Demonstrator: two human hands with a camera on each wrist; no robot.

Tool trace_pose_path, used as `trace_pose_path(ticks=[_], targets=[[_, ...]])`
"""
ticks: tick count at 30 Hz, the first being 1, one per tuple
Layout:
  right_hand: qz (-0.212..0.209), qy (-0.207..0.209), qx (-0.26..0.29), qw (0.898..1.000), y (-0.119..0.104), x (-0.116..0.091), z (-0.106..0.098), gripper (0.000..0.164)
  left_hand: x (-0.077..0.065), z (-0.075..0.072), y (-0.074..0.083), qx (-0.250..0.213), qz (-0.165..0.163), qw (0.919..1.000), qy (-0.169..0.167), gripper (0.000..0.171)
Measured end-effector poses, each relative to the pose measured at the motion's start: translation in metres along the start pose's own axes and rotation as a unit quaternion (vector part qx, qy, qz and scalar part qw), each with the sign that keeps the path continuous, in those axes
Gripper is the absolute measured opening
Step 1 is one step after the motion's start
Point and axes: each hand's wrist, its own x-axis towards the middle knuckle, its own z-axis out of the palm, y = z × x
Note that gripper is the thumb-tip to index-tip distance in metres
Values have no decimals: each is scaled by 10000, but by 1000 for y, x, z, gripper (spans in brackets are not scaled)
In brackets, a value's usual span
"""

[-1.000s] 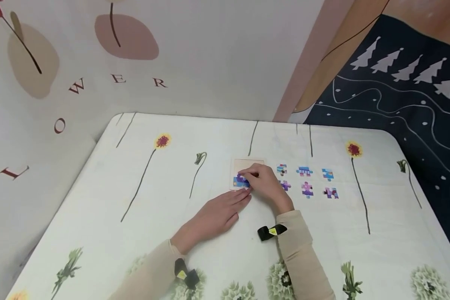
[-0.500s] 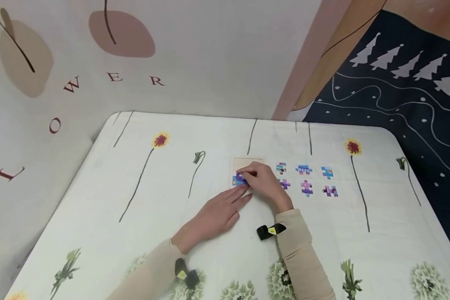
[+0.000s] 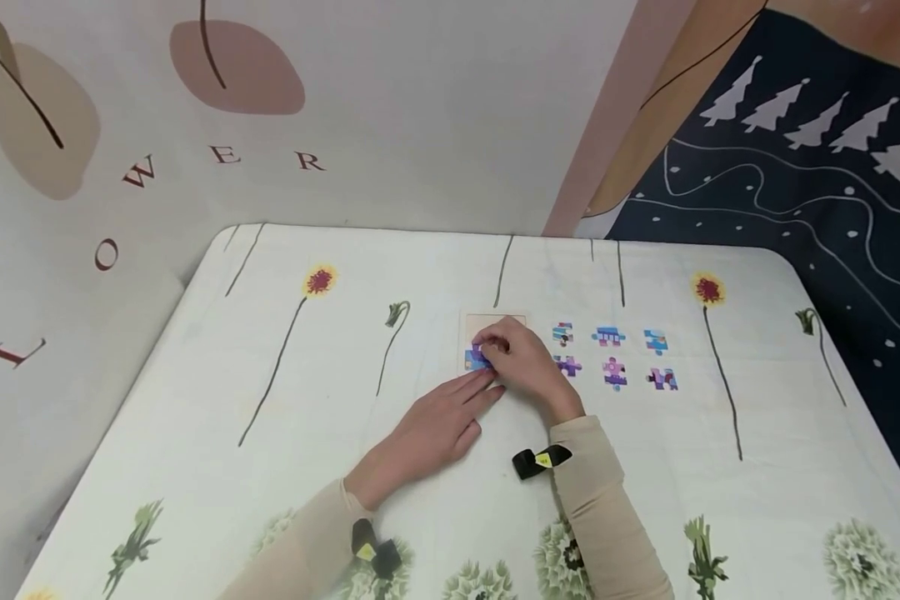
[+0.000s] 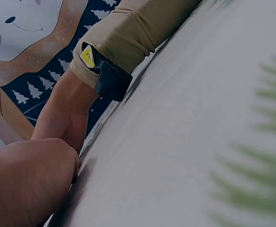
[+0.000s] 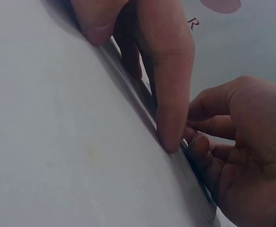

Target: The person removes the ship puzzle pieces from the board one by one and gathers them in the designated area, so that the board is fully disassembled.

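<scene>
A shallow, pale puzzle tray (image 3: 487,322) lies on the table, with blue and purple puzzle pieces (image 3: 475,359) along its near left part. My right hand (image 3: 523,358) is over the tray's right side, thumb and index finger pinching a puzzle piece that the fingers mostly cover. In the right wrist view the same hand (image 5: 261,142) has its thumb and fingertips together at the tray's edge. My left hand (image 3: 433,425) lies palm down with fingers extended, fingertips at the tray's near edge. The left wrist view shows only the back of this hand (image 4: 24,184).
Right of the tray, several loose puzzle pieces lie in two rows, among them a blue one (image 3: 608,336) and a pink one (image 3: 614,373). A flower-printed cloth (image 3: 390,275) covers the table. A patterned wall (image 3: 435,117) stands behind it.
My right hand's fingers have shifted slightly and look more curled over the tray. The left fingers stay at the near edge. The head view has moved a little.
</scene>
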Motion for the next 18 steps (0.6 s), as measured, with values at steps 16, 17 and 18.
trace_pose_path(ticks=[16,17,18], targets=[[147,-113,813,9965,0,-1,-2,11,-2,-2,1,-74,-79,9999,-126,51],[134,-137,868,9960,1,-2,-2,11,-2,-2,0,-91,-97,9998,-163,51],[95,-157,923,9956,1,-2,-3,11,-2,-2,0,-112,-112,9997,-196,51]])
